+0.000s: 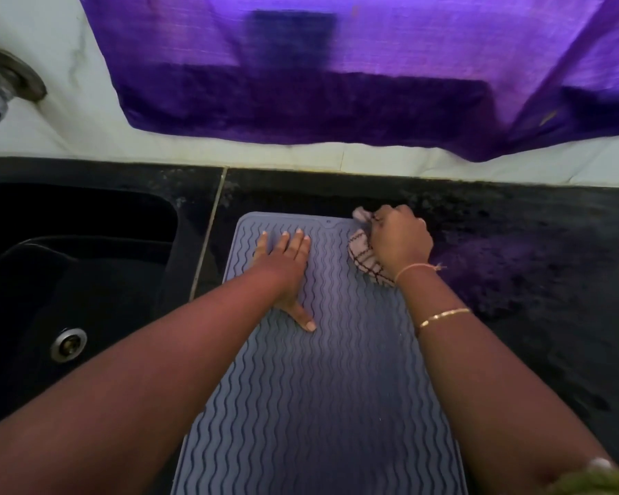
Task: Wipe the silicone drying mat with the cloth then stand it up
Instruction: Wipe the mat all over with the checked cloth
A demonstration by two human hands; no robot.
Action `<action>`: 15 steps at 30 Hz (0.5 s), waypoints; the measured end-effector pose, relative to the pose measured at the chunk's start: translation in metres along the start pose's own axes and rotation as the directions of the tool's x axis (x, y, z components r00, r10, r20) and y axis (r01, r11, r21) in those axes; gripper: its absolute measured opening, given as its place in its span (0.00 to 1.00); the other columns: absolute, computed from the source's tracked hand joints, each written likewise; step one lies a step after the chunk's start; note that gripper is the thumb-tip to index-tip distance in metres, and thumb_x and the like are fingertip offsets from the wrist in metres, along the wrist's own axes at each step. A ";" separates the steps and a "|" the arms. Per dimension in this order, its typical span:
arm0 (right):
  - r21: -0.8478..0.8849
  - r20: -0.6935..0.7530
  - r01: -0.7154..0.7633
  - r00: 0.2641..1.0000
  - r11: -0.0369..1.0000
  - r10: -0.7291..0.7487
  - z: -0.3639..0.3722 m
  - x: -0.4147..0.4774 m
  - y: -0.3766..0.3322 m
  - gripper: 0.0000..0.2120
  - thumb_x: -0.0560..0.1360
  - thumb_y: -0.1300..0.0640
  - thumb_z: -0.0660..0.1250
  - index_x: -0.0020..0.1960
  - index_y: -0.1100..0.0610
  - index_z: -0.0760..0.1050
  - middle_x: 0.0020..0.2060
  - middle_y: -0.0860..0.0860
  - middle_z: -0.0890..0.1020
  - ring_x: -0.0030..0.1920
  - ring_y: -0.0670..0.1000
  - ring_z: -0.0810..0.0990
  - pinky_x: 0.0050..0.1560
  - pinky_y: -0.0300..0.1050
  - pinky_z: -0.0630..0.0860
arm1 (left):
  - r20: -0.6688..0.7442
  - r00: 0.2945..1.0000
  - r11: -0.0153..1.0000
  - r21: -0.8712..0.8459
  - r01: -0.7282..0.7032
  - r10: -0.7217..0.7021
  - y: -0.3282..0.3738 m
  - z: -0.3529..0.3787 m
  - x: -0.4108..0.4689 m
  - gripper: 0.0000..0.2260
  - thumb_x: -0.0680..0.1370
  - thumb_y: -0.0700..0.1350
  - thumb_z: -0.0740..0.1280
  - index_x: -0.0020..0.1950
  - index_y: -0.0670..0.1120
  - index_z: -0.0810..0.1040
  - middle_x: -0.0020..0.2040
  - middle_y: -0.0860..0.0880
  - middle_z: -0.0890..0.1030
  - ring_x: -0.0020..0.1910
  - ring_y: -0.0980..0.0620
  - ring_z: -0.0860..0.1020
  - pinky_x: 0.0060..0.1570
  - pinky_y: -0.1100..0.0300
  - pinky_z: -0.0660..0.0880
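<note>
The grey-blue silicone drying mat with wavy ridges (322, 369) lies flat on the black stone counter (533, 280), just right of the dark sink (68, 262). The left hand (286, 259) presses it near the far edge, fingers spread straight. The right hand (399, 239) grips a bunched white checked cloth (363, 259) at the mat's far right corner — purple curtain (336, 83) behind.

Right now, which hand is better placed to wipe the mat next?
The right hand: its fingers grip the bunched cloth at the far right corner of the mat. The left hand lies flat on it, holding nothing.
</note>
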State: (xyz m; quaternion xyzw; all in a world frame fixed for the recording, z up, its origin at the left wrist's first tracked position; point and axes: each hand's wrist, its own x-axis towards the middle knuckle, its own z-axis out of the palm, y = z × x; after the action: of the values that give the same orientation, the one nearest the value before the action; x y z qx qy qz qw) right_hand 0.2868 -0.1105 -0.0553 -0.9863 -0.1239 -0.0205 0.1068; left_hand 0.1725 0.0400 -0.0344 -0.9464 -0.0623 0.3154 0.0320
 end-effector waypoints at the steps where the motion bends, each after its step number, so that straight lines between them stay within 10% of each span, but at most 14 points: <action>1: 0.051 0.011 -0.001 1.000 0.999 0.001 -0.001 -0.001 -0.009 0.17 0.79 0.49 0.56 0.60 0.58 0.74 0.58 0.59 0.75 0.55 0.64 0.73 0.49 0.53 0.72 | -0.007 1.000 1.000 0.024 0.004 -0.003 0.002 0.000 0.000 0.65 0.59 0.69 0.72 0.74 0.42 0.29 0.76 0.45 0.32 0.75 0.45 0.34 0.71 0.41 0.33; 7: -0.148 0.111 0.226 0.971 0.963 -0.211 0.002 -0.058 -0.044 0.21 0.77 0.48 0.59 0.66 0.55 0.68 0.63 0.60 0.71 0.57 0.64 0.73 0.53 0.54 0.72 | -0.012 0.999 0.992 0.118 0.051 -0.050 0.008 -0.003 -0.001 0.66 0.59 0.71 0.71 0.75 0.41 0.32 0.77 0.44 0.36 0.76 0.44 0.37 0.72 0.42 0.34; 15: -0.165 0.099 0.282 0.958 0.945 -0.269 -0.013 -0.153 -0.023 0.14 0.64 0.52 0.72 0.46 0.59 0.80 0.43 0.59 0.82 0.39 0.61 0.80 0.36 0.49 0.76 | -0.019 0.997 0.974 0.212 0.075 -0.073 0.011 -0.004 0.002 0.66 0.58 0.73 0.69 0.75 0.39 0.32 0.77 0.42 0.37 0.76 0.42 0.39 0.71 0.43 0.35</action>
State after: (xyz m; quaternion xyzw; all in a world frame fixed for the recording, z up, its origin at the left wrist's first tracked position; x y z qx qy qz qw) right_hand 0.1325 -0.1281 -0.0485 -0.9649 -0.2622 -0.0090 0.0096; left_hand 0.1776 0.0292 -0.0336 -0.9363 -0.0633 0.3135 0.1452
